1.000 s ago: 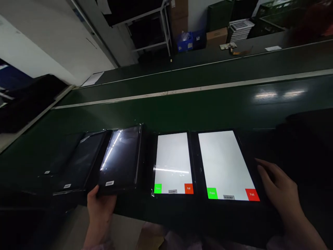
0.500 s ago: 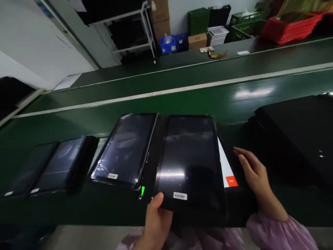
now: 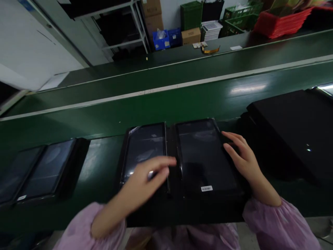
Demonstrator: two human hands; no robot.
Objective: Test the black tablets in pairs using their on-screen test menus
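Two dark glossy tablet-like screen panels lie side by side before me. The right panel (image 3: 204, 156) carries a small white barcode label at its lower edge. Over the left panel (image 3: 147, 144) reaches my left hand (image 3: 147, 177), its index finger and thumb apart, pointing toward the gap between the two panels. It grasps nothing, and it hides the lower part of the left panel. At the right panel's right edge, my right hand (image 3: 243, 159) has its fingers stretched out and apart; whether they touch the edge I cannot tell.
Two more dark panels (image 3: 48, 166) lie at the left on the green bench (image 3: 104, 152). A large black stack (image 3: 293, 121) stands at the right. Beyond a pale strip are blue bins (image 3: 161, 40), a cardboard box (image 3: 191, 35), green crates (image 3: 240, 21) and red trays (image 3: 282, 22).
The right panel, earlier tilted in my left hand, now lies flat, covering the white sheet with an orange corner. My left hand has let go and moved left and up. The view has shifted slightly.
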